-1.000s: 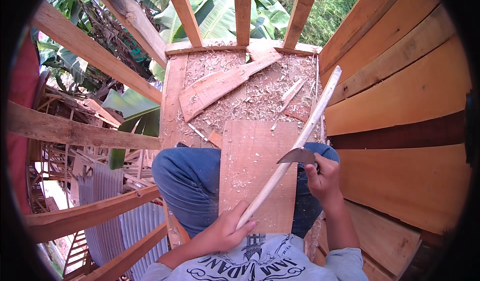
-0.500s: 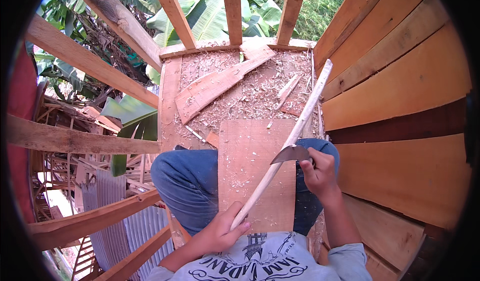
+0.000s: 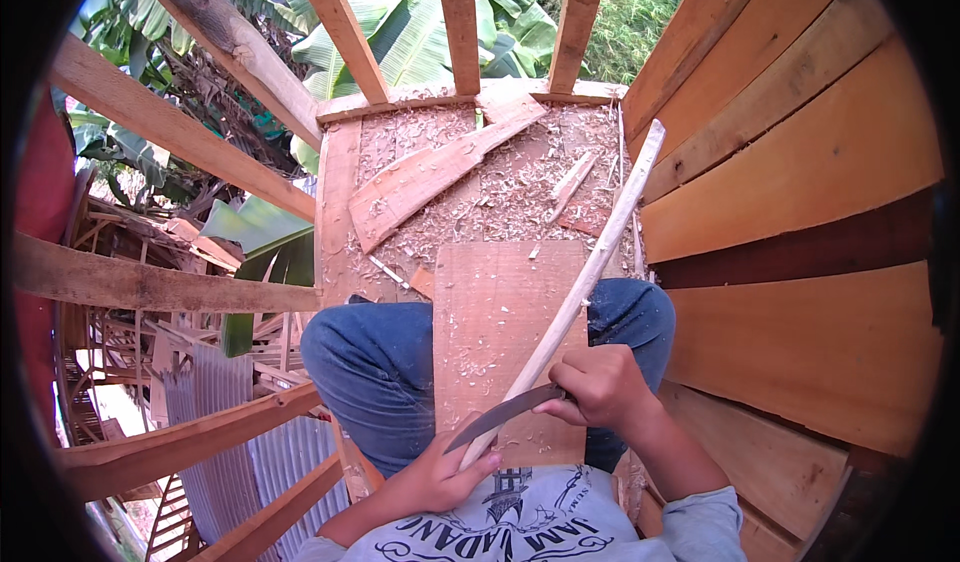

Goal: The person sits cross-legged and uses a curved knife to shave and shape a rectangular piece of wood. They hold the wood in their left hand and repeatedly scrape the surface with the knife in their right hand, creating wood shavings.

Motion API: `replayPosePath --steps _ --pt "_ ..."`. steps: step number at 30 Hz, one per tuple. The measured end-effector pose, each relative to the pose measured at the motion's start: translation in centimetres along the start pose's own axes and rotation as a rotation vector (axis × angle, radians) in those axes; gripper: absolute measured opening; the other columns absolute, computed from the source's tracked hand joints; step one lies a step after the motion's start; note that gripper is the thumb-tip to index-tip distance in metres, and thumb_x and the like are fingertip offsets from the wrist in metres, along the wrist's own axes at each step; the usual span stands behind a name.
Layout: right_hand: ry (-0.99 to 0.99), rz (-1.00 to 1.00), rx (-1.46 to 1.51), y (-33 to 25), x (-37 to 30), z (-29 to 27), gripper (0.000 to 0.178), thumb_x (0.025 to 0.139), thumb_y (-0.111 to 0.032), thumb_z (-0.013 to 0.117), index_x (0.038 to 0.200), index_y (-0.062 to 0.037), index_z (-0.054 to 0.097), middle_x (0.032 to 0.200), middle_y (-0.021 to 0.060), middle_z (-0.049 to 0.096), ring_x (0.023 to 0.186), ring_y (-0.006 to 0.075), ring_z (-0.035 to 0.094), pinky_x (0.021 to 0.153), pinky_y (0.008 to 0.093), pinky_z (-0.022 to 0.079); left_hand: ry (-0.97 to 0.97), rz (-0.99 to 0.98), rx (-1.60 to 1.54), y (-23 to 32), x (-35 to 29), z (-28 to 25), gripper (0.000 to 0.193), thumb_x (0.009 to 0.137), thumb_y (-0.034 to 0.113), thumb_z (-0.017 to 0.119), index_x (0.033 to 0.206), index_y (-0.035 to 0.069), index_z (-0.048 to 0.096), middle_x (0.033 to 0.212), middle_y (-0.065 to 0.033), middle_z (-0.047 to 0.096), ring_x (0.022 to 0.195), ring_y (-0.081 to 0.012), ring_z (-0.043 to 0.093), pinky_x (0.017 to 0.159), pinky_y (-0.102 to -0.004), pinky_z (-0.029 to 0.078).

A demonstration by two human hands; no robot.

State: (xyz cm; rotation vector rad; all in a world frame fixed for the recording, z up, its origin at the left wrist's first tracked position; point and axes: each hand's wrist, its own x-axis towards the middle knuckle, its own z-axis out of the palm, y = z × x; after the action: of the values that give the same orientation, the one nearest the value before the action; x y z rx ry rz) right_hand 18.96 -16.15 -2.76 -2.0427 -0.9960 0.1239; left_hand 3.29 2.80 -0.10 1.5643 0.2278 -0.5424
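A long, pale peeled stick [image 3: 590,279] slants from my lap up to the far right, over a flat wooden board [image 3: 480,337] lying across my legs. My left hand [image 3: 445,470] is closed round the stick's near end. In my right hand [image 3: 600,387] is the handle of a curved knife [image 3: 505,414], mostly hidden by the fingers. The dark blade crosses over the stick just above my left hand, its tip pointing left. Small shavings are scattered on the board.
Curly shavings and a shaped wooden plank [image 3: 430,182] cover the floor ahead, with thin offcuts [image 3: 572,184] beside it. Wooden slats [image 3: 160,290] rail the left and far sides; a plank wall [image 3: 800,332] rises on the right. Beyond are banana leaves [image 3: 400,27] and corrugated sheets [image 3: 290,462].
My right hand has drawn the knife down along the stick, from about its middle to near my left hand. The left hand and the stick have barely moved.
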Motion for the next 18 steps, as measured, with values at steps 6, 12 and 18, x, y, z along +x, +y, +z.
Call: replayPosePath --steps 6,12,18 --pt "0.153 0.103 0.169 1.9 -0.8 0.8 0.039 0.081 -0.038 0.064 0.069 -0.0024 0.053 0.055 0.0095 0.048 0.05 0.029 0.054 0.045 0.0352 0.04 -0.003 -0.021 0.017 0.5 0.2 0.0 0.021 0.088 0.017 0.052 0.099 0.0 0.045 0.075 -0.0051 0.047 0.068 -0.0133 0.048 0.064 -0.0286 0.041" --pt "0.102 0.218 0.038 3.4 0.7 -0.9 0.034 0.084 -0.033 0.063 0.07 -0.0034 0.054 0.057 0.0104 0.047 0.049 0.0276 0.054 0.045 0.0354 0.041 -0.018 -0.049 -0.033 0.3 0.2 -0.5 0.023 0.09 0.016 0.053 0.103 -0.002 0.046 0.074 -0.0078 0.047 0.069 -0.0169 0.048 0.067 -0.0309 0.041" --pt "-0.206 -0.153 -0.072 0.7 0.6 -0.8 0.037 0.078 -0.038 0.067 0.07 -0.0043 0.054 0.058 0.0102 0.05 0.05 0.0285 0.055 0.046 0.0365 0.042 0.026 -0.024 -0.036 -0.1 0.1 0.2 0.02 0.09 0.017 0.052 0.099 -0.001 0.046 0.075 -0.0074 0.046 0.07 -0.0152 0.047 0.065 -0.0307 0.041"
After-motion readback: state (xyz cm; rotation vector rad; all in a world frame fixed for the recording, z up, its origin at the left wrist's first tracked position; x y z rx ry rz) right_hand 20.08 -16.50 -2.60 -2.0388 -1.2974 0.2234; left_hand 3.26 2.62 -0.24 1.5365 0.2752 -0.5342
